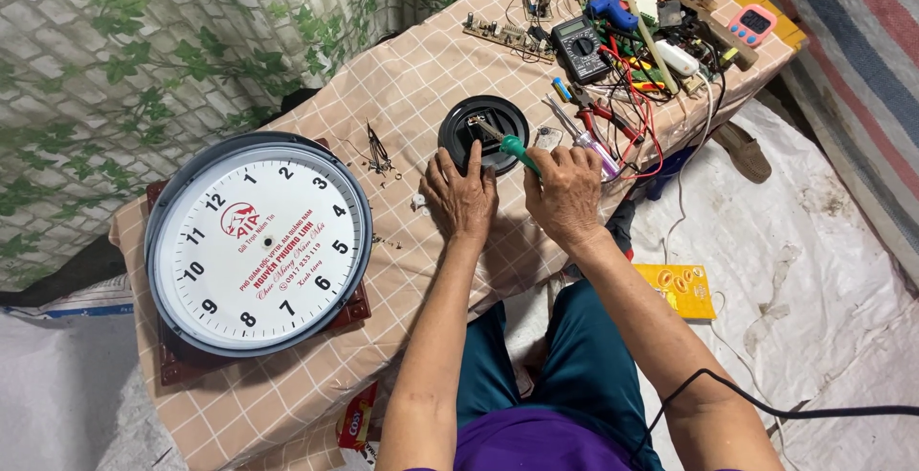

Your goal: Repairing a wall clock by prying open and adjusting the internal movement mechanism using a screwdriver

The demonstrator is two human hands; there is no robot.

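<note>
The left hand (460,193) lies palm down on the checked tablecloth (402,88), its fingers spread a little and their tips resting on the near rim of a round black clock part (483,131), pressing rather than gripping it. The right hand (567,193) is closed around the green handle of a screwdriver (507,142), fingers curled tight, with the metal shaft slanting up and left so that the tip sits at the middle of the black disc. That disc lies flat near the centre of the table, just beyond both hands. To the left, well apart from it, lies one large round clock face (258,246) with a dark rim and a white dial, resting on a reddish-brown board whose corners show beneath it. A small tangle of thin dark clock hands (378,153) lies between the dial and the disc. Just right of the disc lie a second screwdriver with a clear handle (586,142) and red-handled pliers (605,119). Farther back sit one black multimeter (580,48) with red leads, one bare circuit board (498,35), and a heap of tools and wires too crowded to count. One yellow packet (682,289) lies on the white floor sheet by the person's right knee.
</note>
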